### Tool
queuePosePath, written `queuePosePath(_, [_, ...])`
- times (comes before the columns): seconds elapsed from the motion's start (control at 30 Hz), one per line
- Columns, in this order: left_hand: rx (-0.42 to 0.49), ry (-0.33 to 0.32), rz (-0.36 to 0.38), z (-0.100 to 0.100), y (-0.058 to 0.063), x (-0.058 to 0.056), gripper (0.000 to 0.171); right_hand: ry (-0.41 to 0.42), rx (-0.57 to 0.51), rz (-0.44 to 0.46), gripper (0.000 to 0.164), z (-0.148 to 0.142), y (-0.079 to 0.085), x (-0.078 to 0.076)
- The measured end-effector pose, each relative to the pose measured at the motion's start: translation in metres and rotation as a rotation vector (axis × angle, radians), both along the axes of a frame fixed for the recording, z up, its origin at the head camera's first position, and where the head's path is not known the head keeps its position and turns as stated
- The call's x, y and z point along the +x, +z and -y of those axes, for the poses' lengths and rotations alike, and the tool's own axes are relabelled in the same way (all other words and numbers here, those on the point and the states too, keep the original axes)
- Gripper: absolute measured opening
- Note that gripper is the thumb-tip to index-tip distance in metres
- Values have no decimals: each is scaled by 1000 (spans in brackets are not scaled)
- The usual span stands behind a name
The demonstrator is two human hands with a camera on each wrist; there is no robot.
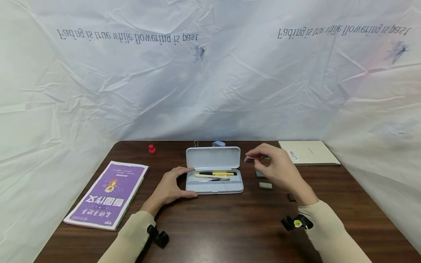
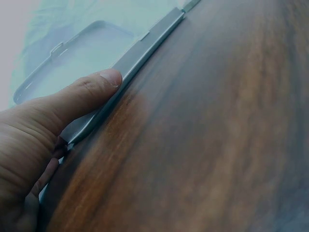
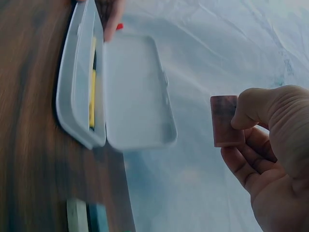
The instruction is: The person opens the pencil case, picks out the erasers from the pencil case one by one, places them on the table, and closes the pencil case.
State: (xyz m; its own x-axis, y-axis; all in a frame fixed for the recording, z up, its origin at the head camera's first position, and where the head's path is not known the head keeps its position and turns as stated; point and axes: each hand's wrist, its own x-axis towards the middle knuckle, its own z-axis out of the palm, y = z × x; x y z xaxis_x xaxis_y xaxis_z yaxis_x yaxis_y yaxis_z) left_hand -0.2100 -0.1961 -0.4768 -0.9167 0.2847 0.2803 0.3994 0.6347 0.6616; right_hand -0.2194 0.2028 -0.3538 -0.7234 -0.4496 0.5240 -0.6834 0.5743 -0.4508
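A pale plastic pencil case [image 1: 234, 187] stands on the table with its lid [image 1: 213, 158] raised. Several pens [image 1: 215, 176], one of them yellow and black, lie in its rear compartment. My left hand [image 1: 168, 189] grips the left end of the case, thumb along the front wall and fingers at the back corner. To the right of the lid, above the table, my right hand [image 1: 277, 164] pinches a small pinkish block, like an eraser [image 3: 224, 131], between thumb and fingers. Part of the block is covered by the thumb in the right wrist view.
Near the right hand lie a grey-green block [image 1: 265, 185], a blue block [image 1: 259, 174] and a dark block [image 1: 291, 197]. A notebook [image 1: 310, 151] sits back right, a purple book [image 1: 110, 193] left. Behind the case are a red cap [image 1: 151, 148] and a blue object [image 1: 218, 144].
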Motion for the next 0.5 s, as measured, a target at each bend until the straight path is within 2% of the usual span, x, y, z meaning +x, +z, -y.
queuePosePath(0.2, [-6,1,-10,0,0,0,94,-29,13,11,35,-27,-11,5])
queuePosePath(0.4, [-2,-2,-18,1,-2,0,94,-73,49,-2,37,-47,-33,13])
queuePosePath(0.5, [6,1,-12,0,-1,0,95,-68,41,21,37,-53,-45,16])
